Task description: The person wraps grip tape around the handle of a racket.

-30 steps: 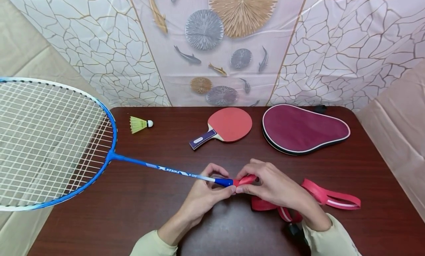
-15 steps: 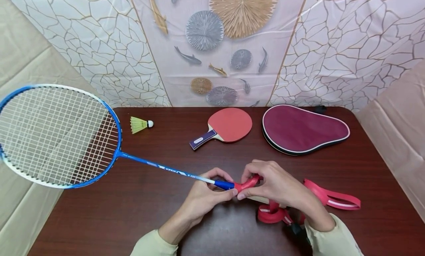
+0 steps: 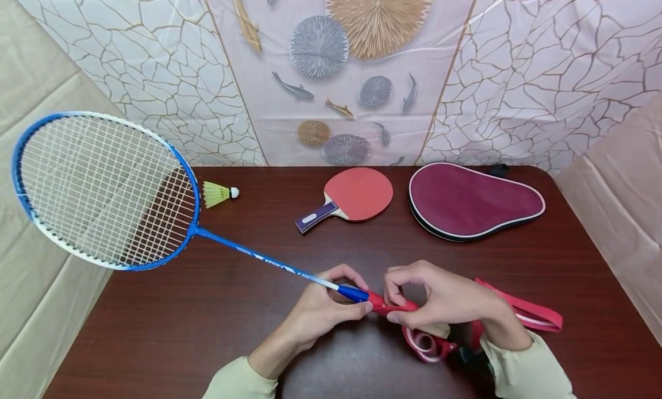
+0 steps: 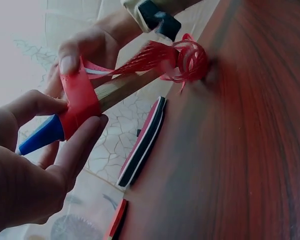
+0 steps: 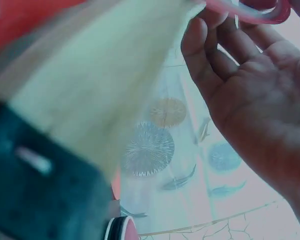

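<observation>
A blue and white badminton racket (image 3: 214, 237) points to the left, its head raised above the table. My left hand (image 3: 318, 313) holds it at the blue cone (image 3: 353, 293), thumb and fingers around the cone and the first turns of red grip tape (image 4: 81, 97). Below the tape, the wooden handle (image 4: 127, 89) is bare, ending in a black butt cap (image 5: 50, 175). With thumb and index finger, my right hand (image 3: 447, 292) pinches the tape just right of the cone. The tape's loose, curled length (image 3: 421, 353) hangs beneath the right hand.
On the brown table (image 3: 248, 341), a yellow shuttlecock (image 3: 216, 194), a red table tennis bat (image 3: 359, 193) and a maroon bat case (image 3: 473, 200) lie along the back. A red strip loop (image 3: 538, 315) extends right of the right wrist. Patterned cloth hangs behind.
The racket head has swung rightward and up, with the whole racket turning in the left hand. My right hand has shifted slightly right and down with the tape; the loose curls have moved too.
</observation>
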A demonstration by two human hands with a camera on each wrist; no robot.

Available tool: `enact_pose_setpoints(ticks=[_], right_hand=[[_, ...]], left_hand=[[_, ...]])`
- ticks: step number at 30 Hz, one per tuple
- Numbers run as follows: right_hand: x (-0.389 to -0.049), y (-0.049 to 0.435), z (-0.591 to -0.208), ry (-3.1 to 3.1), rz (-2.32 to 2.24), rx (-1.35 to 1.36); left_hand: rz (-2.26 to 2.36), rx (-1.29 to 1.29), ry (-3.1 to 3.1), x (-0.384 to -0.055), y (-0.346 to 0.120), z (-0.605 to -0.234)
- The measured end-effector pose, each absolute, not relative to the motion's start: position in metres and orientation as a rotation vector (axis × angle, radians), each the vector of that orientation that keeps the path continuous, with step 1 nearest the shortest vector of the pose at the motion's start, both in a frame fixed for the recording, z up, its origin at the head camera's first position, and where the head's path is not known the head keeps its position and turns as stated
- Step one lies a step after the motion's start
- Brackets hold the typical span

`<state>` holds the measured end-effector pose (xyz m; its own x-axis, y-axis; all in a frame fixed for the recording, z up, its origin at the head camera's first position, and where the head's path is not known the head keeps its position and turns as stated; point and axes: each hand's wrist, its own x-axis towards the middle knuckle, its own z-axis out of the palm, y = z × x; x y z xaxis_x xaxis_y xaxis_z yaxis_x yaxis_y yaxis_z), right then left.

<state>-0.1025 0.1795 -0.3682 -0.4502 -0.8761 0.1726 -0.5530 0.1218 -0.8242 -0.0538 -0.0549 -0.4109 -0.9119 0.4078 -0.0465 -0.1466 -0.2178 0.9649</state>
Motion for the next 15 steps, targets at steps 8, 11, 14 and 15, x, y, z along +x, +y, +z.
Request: enact_pose_setpoints(ticks=[8, 11, 14, 15], right_hand=[[-0.1059, 0.1852, -0.3648, 1.948, -1.375, -1.229], [-0.1059, 0.1847, -0.3629, 2.036, -1.400, -1.095], [-0.1062, 0.1834, -0.3617, 2.174, -1.390, -1.002], [-0.1064, 0.1829, -0.3617, 2.188, -1.398, -0.981]], left_hand=[[2.168, 0.340, 1.685, -0.0549, -0.0546, -0.4097], [2.173, 0.362, 1.694, -0.0549, -0.0554, -0.4101], [2.174, 0.375, 1.698, -0.0555, -0.0563, -0.4100], [2.173, 0.376, 1.700, -0.0560, -0.0565, -0.4101]])
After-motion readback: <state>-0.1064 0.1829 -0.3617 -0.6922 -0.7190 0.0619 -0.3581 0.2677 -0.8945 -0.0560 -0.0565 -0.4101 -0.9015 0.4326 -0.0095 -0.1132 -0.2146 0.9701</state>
